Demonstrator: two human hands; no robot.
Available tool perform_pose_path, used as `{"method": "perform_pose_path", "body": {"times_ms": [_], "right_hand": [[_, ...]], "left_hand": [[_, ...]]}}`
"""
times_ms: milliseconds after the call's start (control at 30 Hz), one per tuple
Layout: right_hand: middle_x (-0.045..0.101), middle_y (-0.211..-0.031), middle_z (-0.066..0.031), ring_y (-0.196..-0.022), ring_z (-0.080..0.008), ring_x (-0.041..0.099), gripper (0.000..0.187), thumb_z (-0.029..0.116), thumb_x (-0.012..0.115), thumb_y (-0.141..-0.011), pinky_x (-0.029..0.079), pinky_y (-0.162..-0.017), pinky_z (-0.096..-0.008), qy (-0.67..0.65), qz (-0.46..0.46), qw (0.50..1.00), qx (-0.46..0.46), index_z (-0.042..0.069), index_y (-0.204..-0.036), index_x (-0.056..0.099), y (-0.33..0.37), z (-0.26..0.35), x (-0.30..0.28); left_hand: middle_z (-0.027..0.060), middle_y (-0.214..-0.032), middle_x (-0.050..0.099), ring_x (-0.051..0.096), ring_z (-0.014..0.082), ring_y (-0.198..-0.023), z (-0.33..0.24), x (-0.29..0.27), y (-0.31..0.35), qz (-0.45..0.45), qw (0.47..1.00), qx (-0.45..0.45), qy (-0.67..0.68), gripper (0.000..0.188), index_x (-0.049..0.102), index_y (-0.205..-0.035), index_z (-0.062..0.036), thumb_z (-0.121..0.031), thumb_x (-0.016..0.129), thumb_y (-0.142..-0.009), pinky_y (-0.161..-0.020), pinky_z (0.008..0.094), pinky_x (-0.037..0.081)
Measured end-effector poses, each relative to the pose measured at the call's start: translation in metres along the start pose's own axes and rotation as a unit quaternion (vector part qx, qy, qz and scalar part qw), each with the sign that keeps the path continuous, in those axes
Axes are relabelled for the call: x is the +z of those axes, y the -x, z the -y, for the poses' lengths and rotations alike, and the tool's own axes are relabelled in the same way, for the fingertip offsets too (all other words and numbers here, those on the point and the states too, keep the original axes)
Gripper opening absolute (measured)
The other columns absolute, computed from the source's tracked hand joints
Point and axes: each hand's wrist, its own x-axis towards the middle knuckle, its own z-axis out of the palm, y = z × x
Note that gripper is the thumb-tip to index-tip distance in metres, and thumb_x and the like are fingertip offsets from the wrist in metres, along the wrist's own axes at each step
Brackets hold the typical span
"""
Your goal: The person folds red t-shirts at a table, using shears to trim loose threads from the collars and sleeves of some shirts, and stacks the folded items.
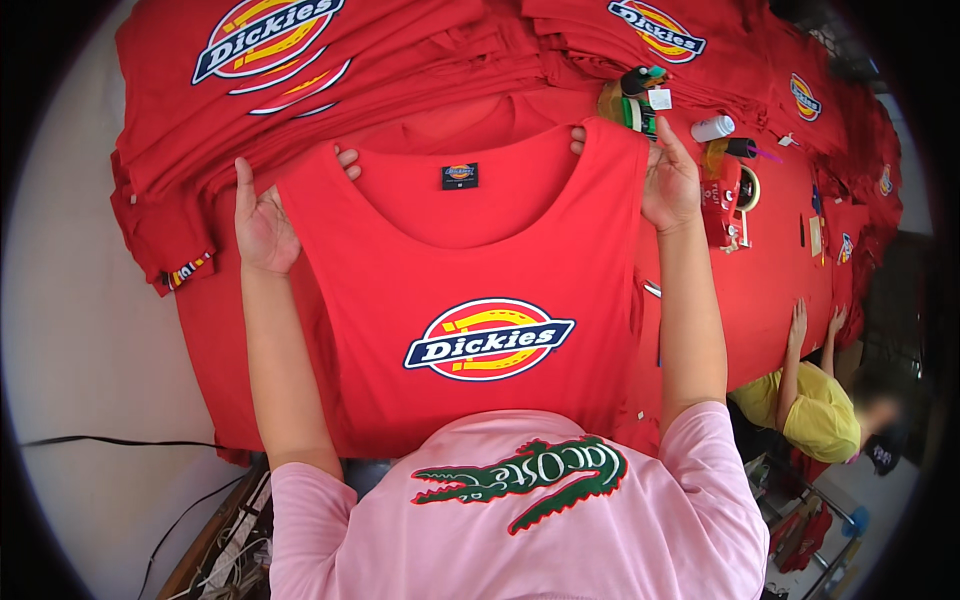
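Note:
A red sleeveless top (400, 290) is spread front up before me, its wide neckline at the far side. An oval printed emblem (490, 340) in yellow, white and dark blue marks its chest. Inside the back neck sits a small dark label (460, 176). My left hand (270, 225) grips the left shoulder strap, fingertips showing inside the neckline and thumb pointing up. The right strap is held likewise by my right hand (668, 185), its fingers mostly hidden behind the cloth. The lower part of the top reaches my pink shirt.
Stacks of red printed tops (420, 70) line the far side of the red-covered table (760, 290). To the right lie a white bottle (712, 128), a tape roll (747, 188) and a green tape dispenser (640, 115). A person in yellow (820, 415) works at the right, hands on the table.

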Motion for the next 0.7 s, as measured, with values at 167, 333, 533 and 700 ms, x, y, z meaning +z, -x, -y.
{"method": "perform_pose_path", "body": {"times_ms": [167,333,533,700], "right_hand": [[0.049,-0.148,-0.0376,-0.141,-0.0475,0.048,0.079,0.051,0.032,-0.109,0.033,-0.123,-0.0501,0.019,0.036,0.999,0.006,-0.019,-0.146,0.041,0.0,0.007,-0.005],[0.049,-0.148,-0.0374,-0.141,-0.0472,0.049,0.079,0.05,0.034,-0.109,0.033,-0.123,-0.0502,0.013,0.038,0.999,0.002,-0.019,-0.147,0.04,0.005,0.008,-0.002],[0.038,-0.159,-0.0323,-0.152,-0.0385,0.034,0.081,0.054,0.046,-0.105,0.025,-0.126,-0.0442,0.127,-0.066,0.99,-0.002,-0.012,-0.152,0.039,0.019,0.01,0.028],[0.043,-0.161,-0.0192,-0.155,-0.0282,0.029,0.092,0.066,0.057,-0.097,0.019,-0.125,-0.0354,0.352,-0.232,0.903,-0.082,-0.001,-0.157,0.04,0.052,-0.055,0.113]], "left_hand": [[0.0409,-0.154,0.037,0.039,0.0489,-0.147,-0.006,-0.015,0.007,0.107,0.993,-0.008,0.055,0.11,0.031,-0.151,0.0203,-0.077,0.022,-0.101,-0.123,0.0525,0.032],[0.0424,-0.155,0.034,0.038,0.0497,-0.147,-0.009,-0.015,0.02,0.125,0.987,0.003,0.096,0.114,0.028,-0.151,0.0217,-0.08,0.024,-0.1,-0.123,0.053,0.031],[0.0366,-0.158,0.036,0.037,0.0434,-0.149,-0.008,0.051,0.031,0.019,1.0,0.003,0.024,0.116,0.029,-0.152,0.0204,-0.082,0.024,-0.098,-0.126,0.0492,0.026],[0.0193,-0.153,0.046,0.045,0.0289,-0.141,0.051,0.111,0.055,-0.037,0.998,0.033,-0.032,0.096,0.039,-0.151,0.0056,-0.076,0.031,-0.101,-0.12,0.0394,0.033]]}}
